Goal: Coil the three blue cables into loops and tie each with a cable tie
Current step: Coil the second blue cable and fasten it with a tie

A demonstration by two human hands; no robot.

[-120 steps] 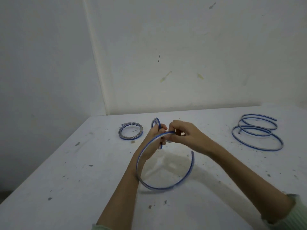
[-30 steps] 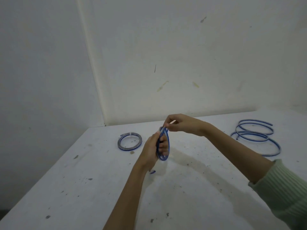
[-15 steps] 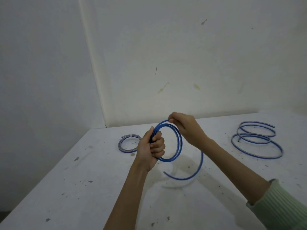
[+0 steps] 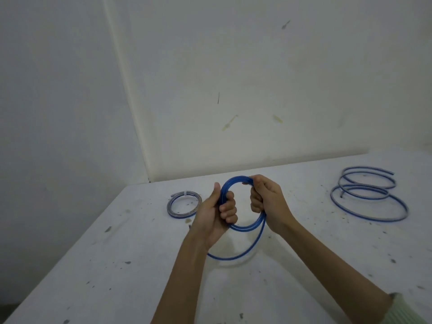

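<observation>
I hold a blue cable (image 4: 247,228) above the white table (image 4: 117,265), wound into a small upright loop. My left hand (image 4: 218,215) grips the loop's left side. My right hand (image 4: 266,203) is closed on its right side and top. A loose tail curves down from the loop and sweeps left under my left wrist. A small coiled cable (image 4: 184,204) with a white tie at its top lies flat to the left. A third blue cable (image 4: 368,195) lies in wide loose turns at the far right.
Two pale walls meet in a corner behind the table's back left. The table's left edge runs diagonally toward me. Dark specks dot the tabletop.
My right hand has slid from the loop's top down onto its right side. The hanging tail has grown shorter as more cable joined the loop. The two cables on the table have not moved.
</observation>
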